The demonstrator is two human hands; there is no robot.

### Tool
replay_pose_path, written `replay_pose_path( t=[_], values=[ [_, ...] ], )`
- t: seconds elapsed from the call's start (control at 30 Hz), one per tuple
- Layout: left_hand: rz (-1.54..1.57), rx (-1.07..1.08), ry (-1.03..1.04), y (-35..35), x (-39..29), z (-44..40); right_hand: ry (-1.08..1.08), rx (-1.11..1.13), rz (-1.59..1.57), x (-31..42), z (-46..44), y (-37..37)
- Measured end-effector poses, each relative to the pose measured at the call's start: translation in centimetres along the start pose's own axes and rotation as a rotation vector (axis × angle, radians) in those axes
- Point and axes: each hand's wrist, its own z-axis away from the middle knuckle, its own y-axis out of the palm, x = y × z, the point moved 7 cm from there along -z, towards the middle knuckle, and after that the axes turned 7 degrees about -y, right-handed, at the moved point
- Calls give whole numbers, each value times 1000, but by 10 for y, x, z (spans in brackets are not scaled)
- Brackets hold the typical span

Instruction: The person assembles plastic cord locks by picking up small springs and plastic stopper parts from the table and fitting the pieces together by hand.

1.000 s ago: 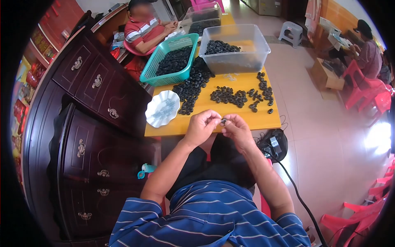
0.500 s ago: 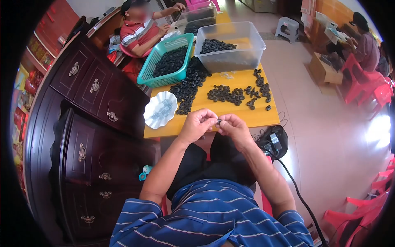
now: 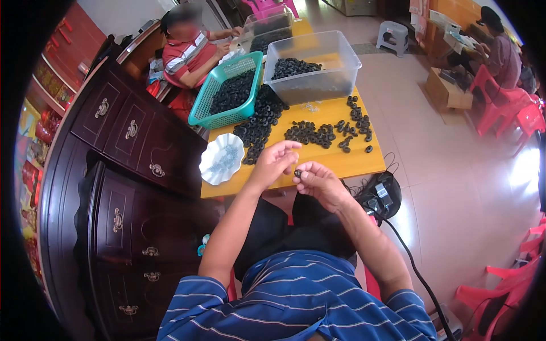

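Between the thumb and fingers of my right hand (image 3: 319, 183) is a small black ring (image 3: 298, 173), just past the table's front edge. My left hand (image 3: 275, 165) is beside it, its fingers apart and nothing visible in them. Ahead on the yellow table (image 3: 341, 162) lie a loose group of black rings (image 3: 310, 134) and a larger heap (image 3: 254, 132) to the left. A white scalloped dish (image 3: 216, 175) holding small clear pieces stands left of my left hand. Some small whitish pieces (image 3: 310, 107) lie near the clear bin.
A green basket (image 3: 196, 113) and a clear plastic bin (image 3: 310, 88), both with black rings, stand further back. A person (image 3: 193, 57) sits at the table's far left, another person (image 3: 503, 59) at the far right. A dark cabinet (image 3: 136, 170) stands close on my left.
My hands have come apart: the left has lifted away with its fingers opened, while the right keeps the black ring. The seated person at the far left has moved an arm.
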Motion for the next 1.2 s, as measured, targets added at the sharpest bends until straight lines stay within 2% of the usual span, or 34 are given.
replay_pose_path(
  t=[0.03,0.13,0.33,0.47,0.53,0.67,0.97,1.17,1.2],
  values=[
    [2,-1,0,-2,9,-8,24,-14,18,-3,0,-3],
    [-763,-249,202,-4,13,-27,63,-43,65,-6,1,-5],
    [-1009,-305,233,3,22,-41,88,-67,74,-7,1,-6],
    [-1031,-288,266,5,21,-29,91,-78,92,-5,2,-5],
    [-914,-326,264,2,16,-21,98,-88,123,-5,2,-5],
    [-868,-324,255,3,12,-26,102,-91,156,-6,1,-3],
    [-954,-432,243,7,27,-56,124,-107,158,-7,1,-6],
    [-828,-435,196,4,29,-43,119,-99,155,-7,0,-6],
    [-717,-408,224,2,30,-36,119,-105,154,-7,1,-6]
  ],
)
